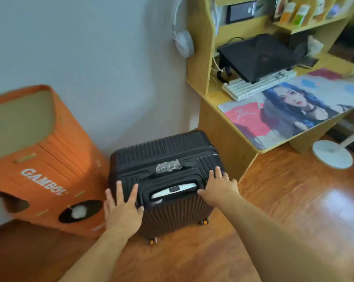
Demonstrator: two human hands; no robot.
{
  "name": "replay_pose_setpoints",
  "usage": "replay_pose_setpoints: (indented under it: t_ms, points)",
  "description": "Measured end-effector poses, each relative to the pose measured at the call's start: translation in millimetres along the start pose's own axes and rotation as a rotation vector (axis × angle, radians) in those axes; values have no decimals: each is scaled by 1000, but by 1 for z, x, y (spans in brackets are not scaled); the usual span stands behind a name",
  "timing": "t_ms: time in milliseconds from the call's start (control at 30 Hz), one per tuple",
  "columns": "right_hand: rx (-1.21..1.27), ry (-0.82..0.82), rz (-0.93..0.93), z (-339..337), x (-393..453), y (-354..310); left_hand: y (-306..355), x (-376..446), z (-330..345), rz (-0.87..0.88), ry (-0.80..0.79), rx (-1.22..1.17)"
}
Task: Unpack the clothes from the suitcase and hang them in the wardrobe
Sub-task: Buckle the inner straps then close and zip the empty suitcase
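Note:
A black ribbed hard-shell suitcase (168, 151) stands upright and closed on the wooden floor, against the wall between an orange box and a desk. Its white pull handle (174, 190) is pushed down into the top recess. A scrap of clear plastic wrap (169, 166) clings to the top carry handle. My left hand (123, 210) lies with straight, spread fingers on the suitcase's top left corner. My right hand (218, 186) rests with straight fingers on the top right corner. No clothes or wardrobe are in view.
An orange cardboard box (43, 176) marked GAMBOL stands close on the left. A yellow wooden desk (223, 127) with keyboard, laptop and printed mat is close on the right. White headphones (183, 40) hang on the desk's side. A white round stand base (331, 153) sits on the floor.

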State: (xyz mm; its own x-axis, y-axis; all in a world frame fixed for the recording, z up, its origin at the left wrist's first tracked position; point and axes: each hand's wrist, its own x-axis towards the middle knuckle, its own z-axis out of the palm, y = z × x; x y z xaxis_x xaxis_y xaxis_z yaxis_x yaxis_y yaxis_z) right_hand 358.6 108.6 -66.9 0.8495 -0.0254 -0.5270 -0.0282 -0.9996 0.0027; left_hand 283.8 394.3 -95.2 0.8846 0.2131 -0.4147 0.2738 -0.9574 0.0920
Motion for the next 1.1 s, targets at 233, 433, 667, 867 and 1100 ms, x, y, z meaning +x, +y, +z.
replay_pose_setpoints:
  t_ms: [233, 433, 667, 867, 1100]
  points:
    - [-61, 21, 105, -57, 100, -49, -13, 102, -30, 12, 34, -241]
    - [57, 94, -41, -98, 175, -57, 4, 184, -73, 24, 5, -131]
    - [-68, 46, -171, -116, 263, -45, 40, 239, -98, -10, 35, -97]
    - [-85, 17, -158, -152, 304, -44, 71, 278, -107, -80, 53, -149]
    - [-165, 135, -186, -177, 311, -42, 89, 295, -113, -99, 47, -129]
